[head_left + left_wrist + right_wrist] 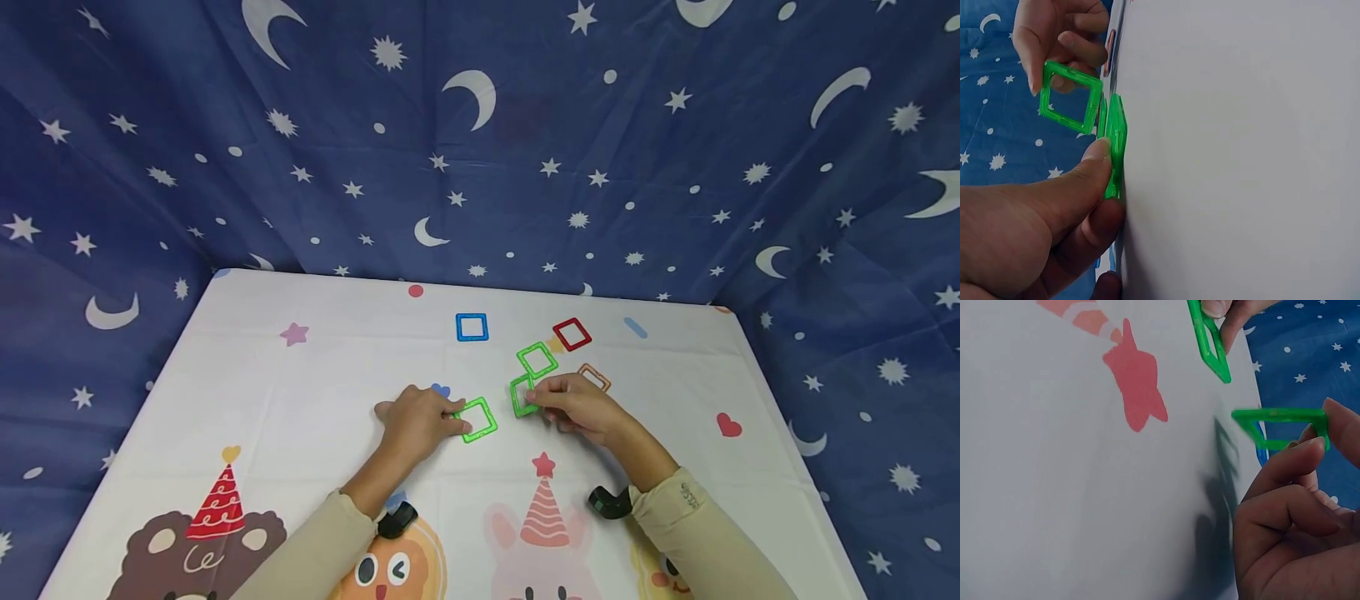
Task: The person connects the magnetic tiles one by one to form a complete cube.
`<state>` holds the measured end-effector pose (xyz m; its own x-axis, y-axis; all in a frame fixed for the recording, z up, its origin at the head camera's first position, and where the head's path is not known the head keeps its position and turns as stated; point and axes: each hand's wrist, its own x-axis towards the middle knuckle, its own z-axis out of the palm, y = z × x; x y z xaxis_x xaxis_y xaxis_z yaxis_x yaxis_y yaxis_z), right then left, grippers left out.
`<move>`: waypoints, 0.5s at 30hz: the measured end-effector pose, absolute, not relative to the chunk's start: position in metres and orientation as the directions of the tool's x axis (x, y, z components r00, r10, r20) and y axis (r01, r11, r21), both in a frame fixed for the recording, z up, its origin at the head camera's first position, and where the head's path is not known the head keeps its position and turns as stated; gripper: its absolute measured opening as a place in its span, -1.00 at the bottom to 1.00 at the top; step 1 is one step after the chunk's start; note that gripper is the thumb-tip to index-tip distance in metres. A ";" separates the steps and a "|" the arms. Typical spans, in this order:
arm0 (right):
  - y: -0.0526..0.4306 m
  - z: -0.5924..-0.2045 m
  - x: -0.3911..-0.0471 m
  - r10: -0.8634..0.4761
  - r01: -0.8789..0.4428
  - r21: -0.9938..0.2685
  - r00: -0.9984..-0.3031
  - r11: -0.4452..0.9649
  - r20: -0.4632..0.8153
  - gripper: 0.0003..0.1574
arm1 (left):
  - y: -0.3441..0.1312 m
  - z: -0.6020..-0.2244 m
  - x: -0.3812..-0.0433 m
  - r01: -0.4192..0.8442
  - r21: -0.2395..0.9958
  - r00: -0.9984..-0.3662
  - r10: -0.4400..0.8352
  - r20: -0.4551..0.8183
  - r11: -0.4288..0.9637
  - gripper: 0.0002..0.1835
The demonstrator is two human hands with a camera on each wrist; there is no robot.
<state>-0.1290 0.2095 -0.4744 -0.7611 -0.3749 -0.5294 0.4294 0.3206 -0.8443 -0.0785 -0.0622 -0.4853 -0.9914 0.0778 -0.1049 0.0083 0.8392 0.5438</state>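
Observation:
My left hand point(422, 425) pinches a green square magnetic tile point(489, 414) between thumb and fingers, low over the white table; the left wrist view shows this tile point(1117, 140) edge-on against the surface. To its right, my right hand point(581, 404) pinches a second green square tile point(514, 398) by one side between thumb and fingertips. That tile point(1279, 415) is tilted and raised, with a shadow below it in the right wrist view. The two held tiles are apart. Just behind the right-hand one, a third green square tile point(529, 349) overlaps it in the head view.
Toward the back lie a blue square tile point(472, 338) and a red square tile point(581, 345). An orange tile point(597, 374) is partly hidden behind my right hand. The white tablecloth point(337, 358) has printed animals and shapes; a dark blue starry curtain point(517, 242) surrounds the table.

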 end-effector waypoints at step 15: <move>0.210 -0.474 -0.124 -0.407 0.423 -0.843 -0.741 0.333 -0.533 -0.71 | -0.066 -0.500 -0.081 0.035 0.649 -0.985 0.136 -0.107 0.760 -0.60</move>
<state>-0.1242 0.2103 -0.4737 -0.7414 -0.4073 -0.5334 0.4230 0.3334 -0.8426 -0.0810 -0.0663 -0.5002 -0.9850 0.1358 -0.1065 0.0345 0.7597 0.6493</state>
